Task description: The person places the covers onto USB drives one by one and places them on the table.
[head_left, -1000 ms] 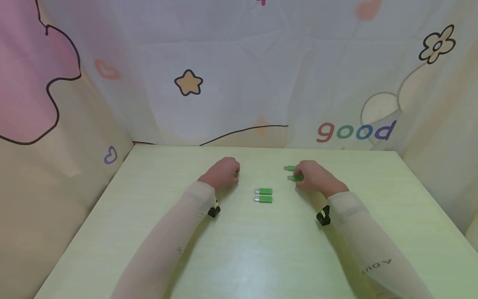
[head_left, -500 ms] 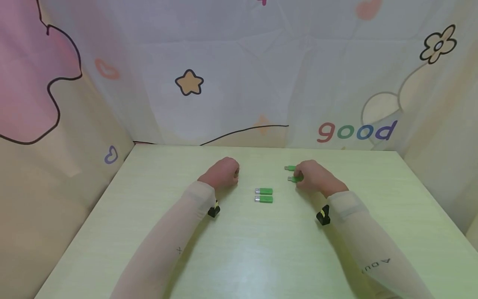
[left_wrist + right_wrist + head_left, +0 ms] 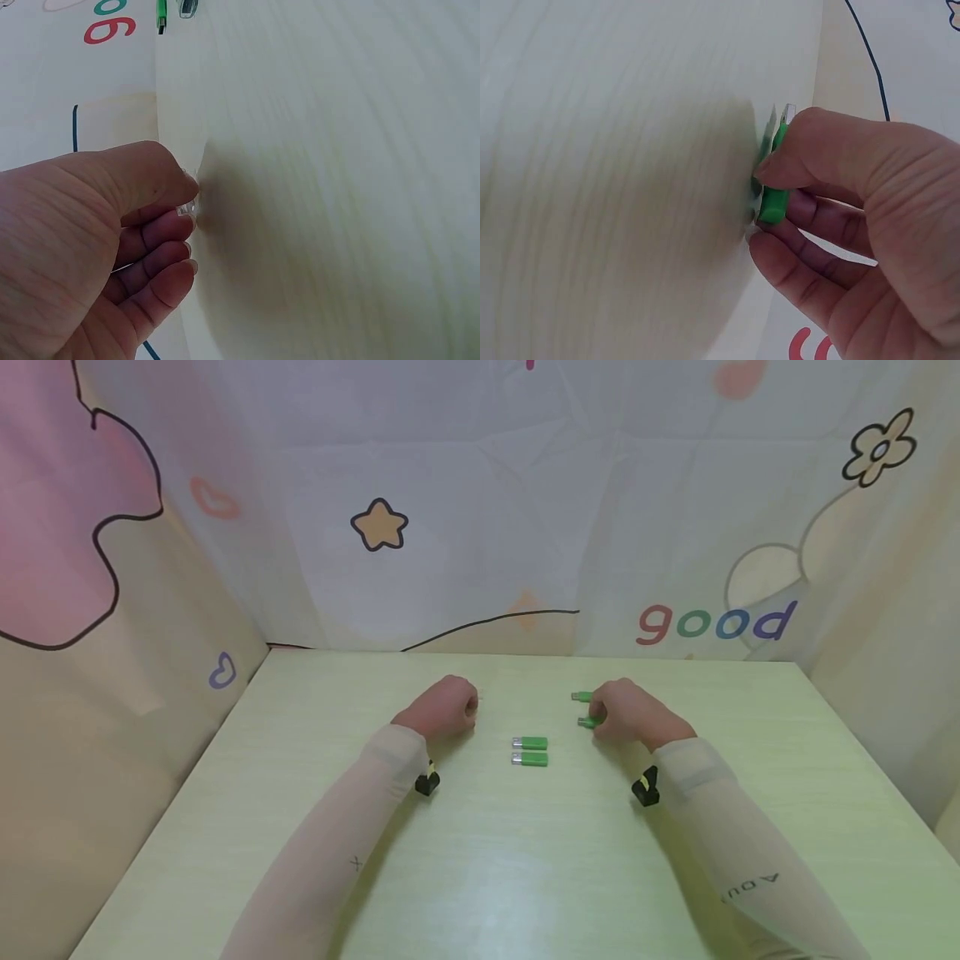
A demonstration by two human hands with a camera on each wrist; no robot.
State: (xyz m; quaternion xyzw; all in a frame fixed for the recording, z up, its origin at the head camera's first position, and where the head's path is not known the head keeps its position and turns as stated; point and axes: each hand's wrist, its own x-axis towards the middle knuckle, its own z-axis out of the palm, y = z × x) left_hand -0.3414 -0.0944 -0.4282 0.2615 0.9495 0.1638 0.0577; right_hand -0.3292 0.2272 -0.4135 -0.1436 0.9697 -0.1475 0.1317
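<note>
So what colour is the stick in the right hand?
Green, with a metal plug end; the stick in the right hand shows best in the right wrist view.

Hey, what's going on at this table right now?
A person in pale sleeves works at a light green table with small green USB sticks. The right hand pinches one green stick between thumb and fingers, down at the tabletop, and another stick lies just beyond that hand. The left hand rests curled on the table; the left wrist view shows something small and clear at its fingertips, too small to tell. Two more green sticks lie side by side between the hands, untouched.
</note>
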